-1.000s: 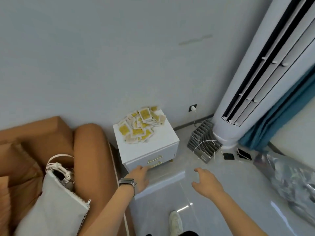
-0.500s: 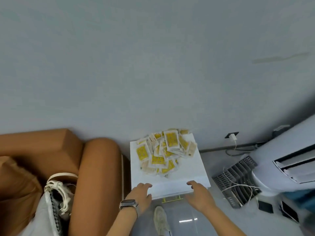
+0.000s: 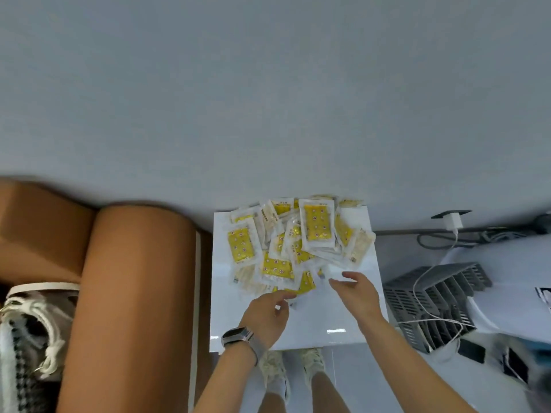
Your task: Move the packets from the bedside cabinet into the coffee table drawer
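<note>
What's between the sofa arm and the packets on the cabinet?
In the head view, a dark narrow gap, then bare white cabinet top, separates the sofa arm from the packets.

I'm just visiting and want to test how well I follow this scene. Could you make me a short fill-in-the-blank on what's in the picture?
1. The packets lie in a heap on top of the white ____.
2. The wrist with the watch belongs to the ____ hand.
3. The right hand holds ____; its fingers are loosely spread near the heap.
4. The printed panels on the packets are ____ in colour.

Missing words: cabinet; left; nothing; yellow
</note>
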Demonstrator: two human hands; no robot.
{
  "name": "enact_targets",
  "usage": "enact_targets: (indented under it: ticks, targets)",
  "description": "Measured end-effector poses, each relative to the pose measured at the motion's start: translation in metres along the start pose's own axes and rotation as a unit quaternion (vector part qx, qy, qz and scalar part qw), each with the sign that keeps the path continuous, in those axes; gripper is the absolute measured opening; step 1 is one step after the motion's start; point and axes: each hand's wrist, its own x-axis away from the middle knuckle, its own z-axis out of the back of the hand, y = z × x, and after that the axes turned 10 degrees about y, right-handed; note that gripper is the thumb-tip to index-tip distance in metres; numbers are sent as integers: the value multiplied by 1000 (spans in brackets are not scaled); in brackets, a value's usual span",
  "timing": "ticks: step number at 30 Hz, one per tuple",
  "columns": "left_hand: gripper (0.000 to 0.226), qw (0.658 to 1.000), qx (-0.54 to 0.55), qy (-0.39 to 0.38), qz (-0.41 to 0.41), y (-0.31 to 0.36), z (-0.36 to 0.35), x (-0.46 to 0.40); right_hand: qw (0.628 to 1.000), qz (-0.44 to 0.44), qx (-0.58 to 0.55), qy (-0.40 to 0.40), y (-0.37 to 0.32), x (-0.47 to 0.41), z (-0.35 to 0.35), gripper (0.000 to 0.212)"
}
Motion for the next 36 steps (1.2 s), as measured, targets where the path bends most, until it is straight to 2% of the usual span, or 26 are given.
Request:
enact_targets:
  ticks: [5,8,13,17,19,21,23,25,29,33,36]
  targets:
    - [32,999,46,21,19,-9,-11,-30,993,100,-25,61,-38,-57,-26,73]
    - [32,996,73,41,35,-10,-17,-44,988,129,46,71,-55,-87,-39,88]
    - [33,992,97,54,53,-7,-24,-58,977,149,147,44,-75,-112,-56,100]
    - [30,991,105,67,56,0,-26,-67,956,196,203,85,-78,-121,-65,92]
    - [29,991,105,69,54,4,-27,-71,954,221,175,105,-74,-123,-68,79]
    - [28,990,112,75,51,9,-27,-74,959,238,113,106,-69,-121,-70,57]
    - [26,986,132,87,57,14,-27,-77,968,234,29,81,-68,-115,-68,38]
    - [21,975,178,103,80,19,-27,-81,974,212,-60,48,-69,-107,-62,29]
    - [34,919,341,110,162,39,-21,-86,970,136,-189,-75,-68,-79,-44,18]
    - [43,826,527,24,200,53,-16,-86,944,78,-223,-229,-51,-47,-26,14]
    - [38,800,553,48,228,51,-20,-86,943,103,-157,-276,-37,-40,-13,12]
